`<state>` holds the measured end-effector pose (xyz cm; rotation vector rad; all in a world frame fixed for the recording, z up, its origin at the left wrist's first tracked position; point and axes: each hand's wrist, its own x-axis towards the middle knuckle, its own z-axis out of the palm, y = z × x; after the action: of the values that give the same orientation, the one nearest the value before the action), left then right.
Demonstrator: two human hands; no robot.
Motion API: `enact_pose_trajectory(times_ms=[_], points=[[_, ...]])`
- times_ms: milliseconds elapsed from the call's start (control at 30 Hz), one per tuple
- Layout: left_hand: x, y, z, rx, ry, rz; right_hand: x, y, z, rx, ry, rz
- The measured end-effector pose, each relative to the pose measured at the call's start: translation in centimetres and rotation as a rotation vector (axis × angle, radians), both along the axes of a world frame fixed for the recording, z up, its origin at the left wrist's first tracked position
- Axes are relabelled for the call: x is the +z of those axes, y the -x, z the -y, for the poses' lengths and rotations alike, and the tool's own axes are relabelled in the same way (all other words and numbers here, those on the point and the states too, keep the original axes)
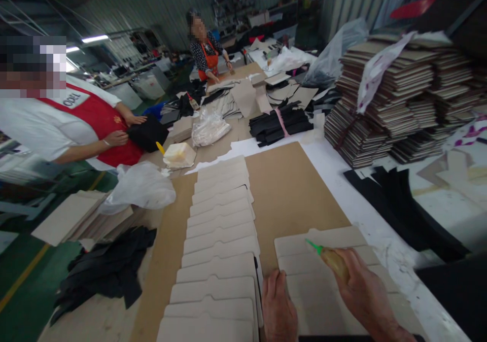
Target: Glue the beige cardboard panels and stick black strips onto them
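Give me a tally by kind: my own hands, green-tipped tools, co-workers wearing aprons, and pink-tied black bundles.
Hands, left hand and right hand: 2
Green-tipped tool: 1
Co-workers, red-aproned co-worker and orange-aproned co-worker: 2
Pink-tied black bundle: 1
Total: 6

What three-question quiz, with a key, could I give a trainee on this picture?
1. Which of the wearer's hands holds the green-tipped tool: (a) left, (b) right, (c) neither?
2. True or false: a pink band goes around the bundle of black strips.
3. Fill in: the co-worker nearer the camera wears an apron coloured ____.

Key: 1. b, the right hand; 2. true; 3. red.
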<state>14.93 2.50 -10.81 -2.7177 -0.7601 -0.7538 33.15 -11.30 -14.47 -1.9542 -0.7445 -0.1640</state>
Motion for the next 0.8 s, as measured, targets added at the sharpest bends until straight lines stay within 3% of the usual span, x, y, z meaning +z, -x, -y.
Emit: enact_pose_trajectory(times_ms=[300, 533, 800], points=[[0.1, -0.1, -0.1, -0.012, -0.083, -0.005, -3.1, -3.2, 3.5, -0.166, 0.103, -0.089], [-0.4, 0.5, -1.0, -0.006, -0.099, -0.048, -1.8, -2.5, 2.5, -0.105, 0.078, -0.114], [-1.5, 1.2, -1.7, -0.004, -0.067, -0.099, -4.5, -5.4, 5.4, -0.316, 0.170, -0.127]])
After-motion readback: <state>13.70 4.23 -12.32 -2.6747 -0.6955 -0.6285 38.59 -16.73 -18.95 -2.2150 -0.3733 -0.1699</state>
